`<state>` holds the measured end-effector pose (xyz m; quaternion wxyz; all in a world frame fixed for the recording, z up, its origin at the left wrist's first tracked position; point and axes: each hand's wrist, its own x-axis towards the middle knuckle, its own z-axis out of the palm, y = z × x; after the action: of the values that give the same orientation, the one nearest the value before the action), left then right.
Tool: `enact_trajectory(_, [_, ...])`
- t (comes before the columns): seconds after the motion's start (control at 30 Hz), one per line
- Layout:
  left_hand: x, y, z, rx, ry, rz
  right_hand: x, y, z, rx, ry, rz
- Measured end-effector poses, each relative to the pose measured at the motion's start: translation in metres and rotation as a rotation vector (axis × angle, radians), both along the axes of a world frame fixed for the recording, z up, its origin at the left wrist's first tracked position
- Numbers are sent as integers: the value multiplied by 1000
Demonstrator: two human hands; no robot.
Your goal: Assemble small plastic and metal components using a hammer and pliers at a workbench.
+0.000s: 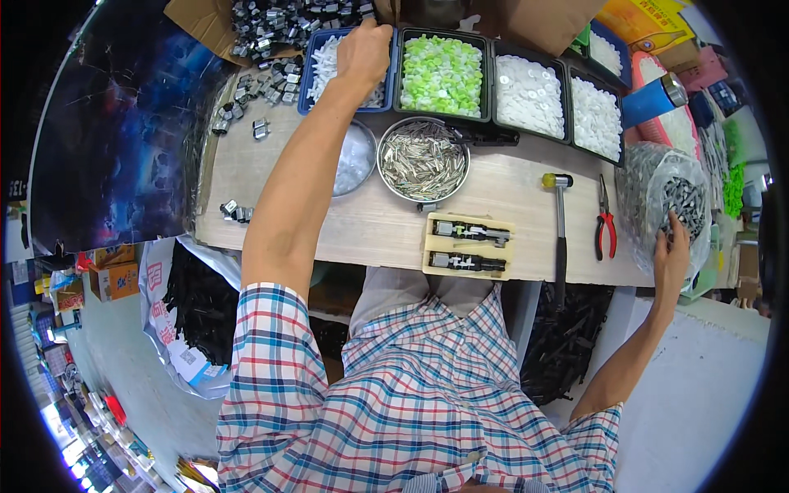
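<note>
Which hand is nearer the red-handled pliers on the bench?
Right. The right hand rests on the clear bag of dark metal parts, just right of the red-handled pliers; the left hand reaches the far blue bin.

The single head view looks steeply down from above the wooden workbench (pixel 526 193), facing its far row of bins (edges bending toward the dark rim), fairly close, with the floor left of the bench probably blurred.

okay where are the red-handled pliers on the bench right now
In the head view, the red-handled pliers lie flat on the right side of the wooden bench, between the hammer and the clear bag of metal parts that the right hand touches.
</note>
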<state>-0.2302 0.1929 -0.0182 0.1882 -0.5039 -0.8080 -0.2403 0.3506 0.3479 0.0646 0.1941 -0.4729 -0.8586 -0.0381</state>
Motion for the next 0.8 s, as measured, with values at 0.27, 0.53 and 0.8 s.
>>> enact_trajectory(0.27, [2,-36,20,505,-526,15,7,25,-21,-97,198,-3])
enact_trajectory(0.53, [78,-154,28,437,-1085,-164,-16,1,-23,18,411,23])
enact_trajectory(0.8, [116,-212,4,160,-358,-27,-6,-1,-17,-39,508,-38])
